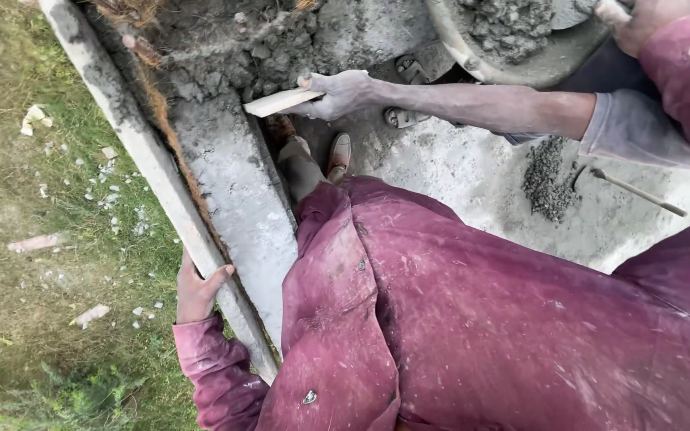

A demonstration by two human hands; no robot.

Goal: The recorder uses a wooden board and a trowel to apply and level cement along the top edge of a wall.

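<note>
My left hand (198, 292) grips the outer edge of a long grey formwork board (133, 144) that runs along a strip of smoothed wet cement (237, 199). My right hand (647, 21), in a maroon sleeve at the top right corner, is closed on a pale handle (612, 10) beside a round pan of grey mortar (513, 36). A co-worker's dusty grey hand (343, 93) reaches in from the right. It holds a flat wooden float (279, 102) against the rough mortar at the top of the strip.
A small heap of mortar (549, 179) and a thin metal tool (639, 191) lie on the concrete slab (473, 183) at right. My shoes (340, 152) stand beside the strip. Grass with scattered pale debris (57, 239) lies left of the board.
</note>
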